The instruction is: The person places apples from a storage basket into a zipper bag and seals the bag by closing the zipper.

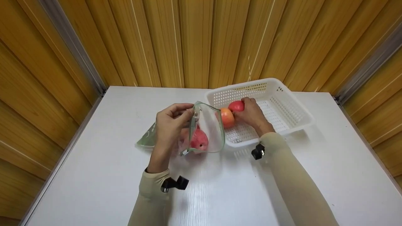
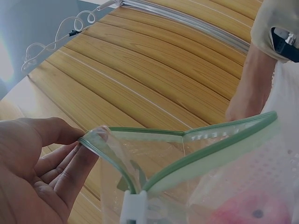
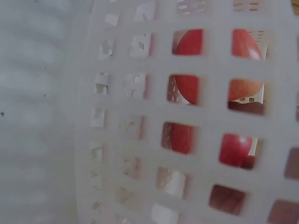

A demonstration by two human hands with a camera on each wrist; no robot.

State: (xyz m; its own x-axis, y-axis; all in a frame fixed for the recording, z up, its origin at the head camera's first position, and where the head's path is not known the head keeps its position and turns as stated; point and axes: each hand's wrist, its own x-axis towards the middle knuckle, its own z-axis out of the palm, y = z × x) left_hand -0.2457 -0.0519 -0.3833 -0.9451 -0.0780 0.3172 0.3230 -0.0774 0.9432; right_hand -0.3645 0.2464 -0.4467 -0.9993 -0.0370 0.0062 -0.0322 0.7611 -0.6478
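My left hand [image 1: 171, 122] pinches the rim of a clear zip bag [image 1: 147, 136] between thumb and fingers, and its mouth gapes toward the basket. Green strips edge the opening, with a white slider [image 2: 133, 207] at the near corner. Inside the bag lies a reddish apple [image 1: 201, 139], its dark stem end showing. Reaching into a white plastic basket [image 1: 296, 110], my right hand [image 1: 251, 114] grips a red apple [image 1: 236, 106]. An orange-red apple [image 1: 227, 118] sits right beside it, close to the bag's mouth. Through the basket's holes in the right wrist view, both apples show partly.
The white table [image 1: 220, 194] carries the bag at the left and the basket at the right, near its back edge. Wood-patterned panels [image 1: 194, 44] stand behind and at both sides. A pale cable [image 2: 58, 37] hangs in the left wrist view.
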